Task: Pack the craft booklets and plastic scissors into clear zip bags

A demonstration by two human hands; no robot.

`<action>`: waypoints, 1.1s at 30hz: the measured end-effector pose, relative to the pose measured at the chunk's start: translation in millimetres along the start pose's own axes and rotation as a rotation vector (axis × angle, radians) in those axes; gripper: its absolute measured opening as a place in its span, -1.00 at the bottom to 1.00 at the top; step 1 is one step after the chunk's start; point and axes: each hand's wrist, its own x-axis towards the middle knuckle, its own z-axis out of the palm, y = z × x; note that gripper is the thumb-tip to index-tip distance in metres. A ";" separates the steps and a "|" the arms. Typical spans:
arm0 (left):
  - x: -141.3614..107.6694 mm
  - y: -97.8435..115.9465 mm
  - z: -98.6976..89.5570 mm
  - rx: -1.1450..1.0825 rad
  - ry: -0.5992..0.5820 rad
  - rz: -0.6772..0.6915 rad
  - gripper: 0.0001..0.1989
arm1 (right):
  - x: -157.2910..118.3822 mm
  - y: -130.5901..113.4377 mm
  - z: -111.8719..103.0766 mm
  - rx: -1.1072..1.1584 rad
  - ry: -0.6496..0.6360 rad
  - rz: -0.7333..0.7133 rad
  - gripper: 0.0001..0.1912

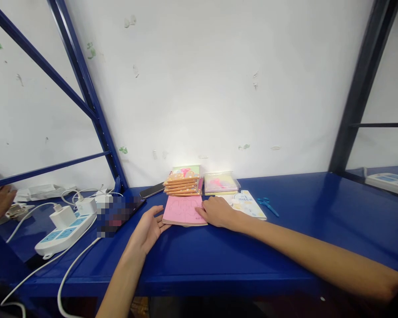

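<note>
A pink booklet [183, 209] with line drawings on its cover lies flat between my hands. My left hand [150, 229] is palm up, its fingers stretched out and thumb apart, with fingertips touching the booklet's lower left edge. On the opposite side, my right hand [218, 212] has curled fingers and its thumb rests on the booklet's right edge. A white booklet [247, 205] with a blue and yellow print is partly covered by my right hand. Behind the pink booklet rises a stack of colourful booklets [183, 182], next to a clear plastic case [220, 182].
Blue scissors [268, 205] lie to the right on the blue tabletop [305, 207]. At left are a blurred-out phone [126, 216], a dark phone [151, 190], and a white power strip [64, 234] with cables. Another person's hand [0, 203] shows beyond the blue frame.
</note>
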 end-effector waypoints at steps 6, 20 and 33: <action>2.2 -9.9 -3.0 0.230 -0.043 0.054 -0.73 | -5.2 -2.1 -2.2 0.065 -0.004 -0.049 -0.47; -11.3 -10.3 11.2 0.270 -0.116 0.396 -0.33 | -15.1 17.4 -13.2 1.441 0.160 -0.208 -0.44; -13.9 -24.6 30.0 0.180 -0.063 0.526 -0.44 | -21.5 0.6 -4.8 1.642 0.265 -0.103 -0.41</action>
